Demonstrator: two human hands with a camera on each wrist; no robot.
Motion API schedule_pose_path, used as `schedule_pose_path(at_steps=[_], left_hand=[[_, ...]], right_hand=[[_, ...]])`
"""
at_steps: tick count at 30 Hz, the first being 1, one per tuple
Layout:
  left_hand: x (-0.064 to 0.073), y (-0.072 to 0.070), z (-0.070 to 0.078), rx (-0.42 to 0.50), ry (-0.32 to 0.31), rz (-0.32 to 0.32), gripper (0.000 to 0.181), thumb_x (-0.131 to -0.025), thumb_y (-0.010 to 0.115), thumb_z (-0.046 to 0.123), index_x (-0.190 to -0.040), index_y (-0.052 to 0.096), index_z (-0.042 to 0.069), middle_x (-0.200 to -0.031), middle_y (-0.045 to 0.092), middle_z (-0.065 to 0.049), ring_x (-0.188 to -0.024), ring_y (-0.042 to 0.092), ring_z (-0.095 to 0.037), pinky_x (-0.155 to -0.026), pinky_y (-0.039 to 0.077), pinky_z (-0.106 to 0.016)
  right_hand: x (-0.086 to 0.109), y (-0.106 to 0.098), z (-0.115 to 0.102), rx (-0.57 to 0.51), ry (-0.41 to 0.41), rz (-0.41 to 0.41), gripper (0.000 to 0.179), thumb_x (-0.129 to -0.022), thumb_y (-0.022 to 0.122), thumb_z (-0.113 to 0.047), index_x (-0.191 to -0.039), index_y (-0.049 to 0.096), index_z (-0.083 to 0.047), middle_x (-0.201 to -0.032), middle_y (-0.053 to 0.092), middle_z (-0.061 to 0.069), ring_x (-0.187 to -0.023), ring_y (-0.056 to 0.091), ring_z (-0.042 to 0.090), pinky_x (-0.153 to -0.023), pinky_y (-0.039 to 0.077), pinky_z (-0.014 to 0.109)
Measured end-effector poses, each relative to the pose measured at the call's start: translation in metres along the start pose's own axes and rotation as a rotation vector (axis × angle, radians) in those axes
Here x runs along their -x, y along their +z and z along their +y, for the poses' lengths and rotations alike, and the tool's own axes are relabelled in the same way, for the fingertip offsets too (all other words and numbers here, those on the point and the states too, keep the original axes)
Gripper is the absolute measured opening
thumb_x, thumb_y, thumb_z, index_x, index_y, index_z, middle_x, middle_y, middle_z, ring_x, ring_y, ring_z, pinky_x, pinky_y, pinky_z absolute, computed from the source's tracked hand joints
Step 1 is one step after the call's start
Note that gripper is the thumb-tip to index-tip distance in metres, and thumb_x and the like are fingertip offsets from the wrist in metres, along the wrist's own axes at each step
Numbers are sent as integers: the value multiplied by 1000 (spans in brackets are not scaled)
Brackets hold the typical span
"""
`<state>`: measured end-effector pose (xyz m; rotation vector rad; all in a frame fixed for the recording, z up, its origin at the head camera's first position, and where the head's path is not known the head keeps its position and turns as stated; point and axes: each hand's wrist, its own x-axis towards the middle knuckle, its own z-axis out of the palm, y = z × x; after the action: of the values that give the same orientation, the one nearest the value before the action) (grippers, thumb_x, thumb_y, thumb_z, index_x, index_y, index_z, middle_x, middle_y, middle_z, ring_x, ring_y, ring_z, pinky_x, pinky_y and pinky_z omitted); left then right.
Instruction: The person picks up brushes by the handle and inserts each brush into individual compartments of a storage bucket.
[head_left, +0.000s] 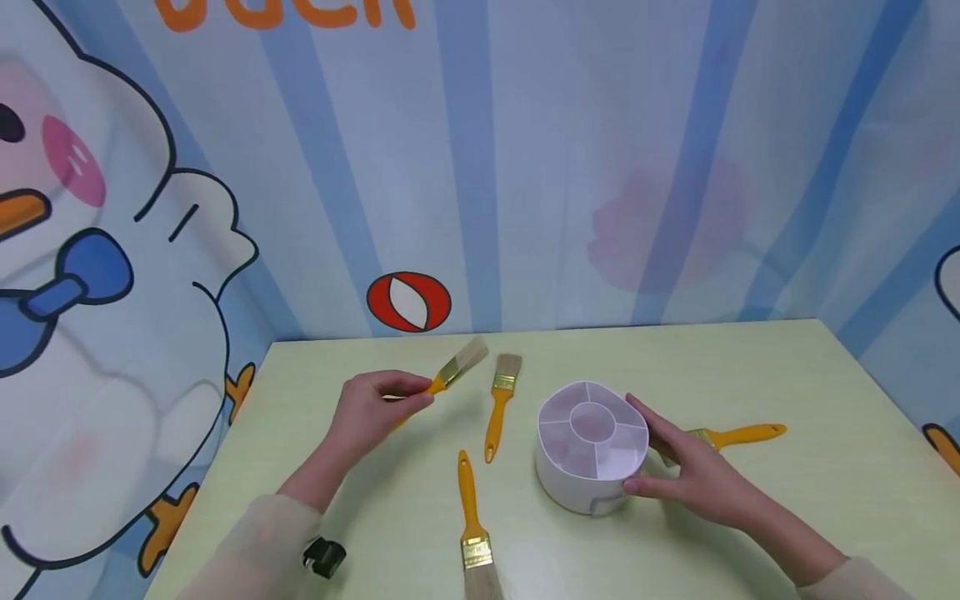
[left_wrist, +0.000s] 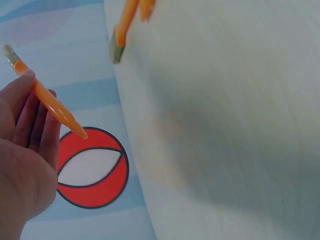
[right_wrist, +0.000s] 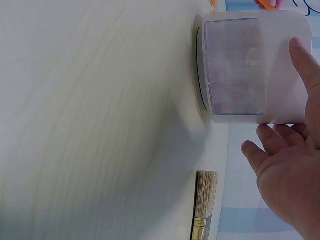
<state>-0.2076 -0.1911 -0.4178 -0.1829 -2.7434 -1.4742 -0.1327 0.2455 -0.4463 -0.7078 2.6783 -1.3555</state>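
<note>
A yellow-handled paintbrush (head_left: 463, 361) is pinched between the thumb and fingers of my left hand (head_left: 375, 408), raised over the table with its bristles pointing up and to the right. In the left wrist view its handle (left_wrist: 60, 111) slants across the fingers. My right hand (head_left: 693, 475) holds the right side of a round white desk organizer (head_left: 573, 492), thumb on the near wall and fingers around the far side. The organizer stands upright, its top divided into several compartments around a middle cup. A clear panel (right_wrist: 237, 67) shows on its side in the right wrist view.
One paintbrush (head_left: 498, 408) lies left of the organizer, another (head_left: 472, 517) near the table's front edge. A third (head_left: 750, 434) lies behind my right hand, partly hidden. The pale table (head_left: 817, 375) meets a striped blue backdrop (head_left: 525, 167) at its far edge.
</note>
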Motion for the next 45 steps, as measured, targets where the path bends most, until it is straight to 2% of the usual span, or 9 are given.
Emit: schedule_pose_path(at_steps=[8, 17, 24, 31, 34, 37, 41, 43, 45], left_hand=[[-11, 19, 29, 199, 5, -12, 25, -95, 85, 20, -119, 83, 15, -111, 79, -3, -103, 73, -24, -87, 63, -31], [-18, 46, 67, 450, 7, -5, 25, -97, 82, 16, -121, 81, 12, -114, 78, -6, -105, 72, -24, -91, 63, -30], [-23, 65, 89, 570, 21, -11, 26, -98, 81, 18, -123, 80, 11, -115, 77, -7, -105, 71, -23, -94, 62, -32], [-26, 83, 109, 706, -19, -2, 27, -97, 82, 16, -122, 80, 9, -114, 77, -9, -102, 74, -21, -95, 62, -32], [-27, 90, 115, 747, -34, 1, 26, -97, 82, 17, -122, 80, 9, -114, 78, -8, -102, 75, -21, -97, 62, -33], [-28, 97, 120, 781, -52, 3, 26, -97, 82, 18, -121, 80, 10, -113, 79, -8, -104, 76, -24, -97, 62, -34], [-29, 106, 125, 833, -88, -1, 25, -97, 82, 18, -121, 80, 11, -112, 80, -8, -111, 76, -32, -98, 62, -36], [-29, 110, 126, 855, -109, -3, 24, -97, 82, 17, -120, 80, 10, -111, 80, -9, -111, 77, -32, -99, 61, -37], [-29, 114, 127, 871, -127, -4, 24, -97, 82, 17, -120, 80, 10, -110, 81, -9, -108, 78, -30, -99, 61, -37]], right_hand=[[0, 1, 1, -8, 10, -1, 102, -90, 89, -25, -169, 27, -5, -164, 46, 23, -138, 58, 45, -106, 52, 58], [-2, 2, 2, -53, 14, -8, 100, -91, 87, -22, -168, 27, -3, -164, 44, 25, -138, 57, 46, -106, 55, 46], [-1, 2, 3, -64, 14, -5, 99, -91, 87, -21, -168, 28, -2, -164, 44, 25, -138, 57, 45, -106, 55, 43], [-1, 3, 4, -82, 5, -1, 99, -91, 87, -21, -168, 28, -3, -164, 44, 25, -139, 57, 45, -105, 52, 21], [-1, 3, 4, -87, 4, 2, 98, -91, 87, -20, -168, 28, -2, -165, 43, 25, -139, 56, 46, -104, 49, 16], [-1, 3, 4, -79, 7, 3, 98, -91, 87, -21, -168, 29, -2, -165, 43, 25, -139, 56, 46, -105, 52, 21], [-2, 3, 3, -69, 15, 2, 98, -92, 87, -22, -168, 29, -2, -165, 43, 25, -139, 56, 45, -107, 55, 41], [-2, 3, 2, -71, 21, 1, 98, -92, 87, -22, -168, 28, -1, -165, 43, 25, -139, 56, 46, -106, 54, 49], [-2, 3, 2, -70, 29, 0, 98, -92, 87, -22, -168, 28, -1, -165, 42, 25, -140, 56, 46, -106, 53, 51]])
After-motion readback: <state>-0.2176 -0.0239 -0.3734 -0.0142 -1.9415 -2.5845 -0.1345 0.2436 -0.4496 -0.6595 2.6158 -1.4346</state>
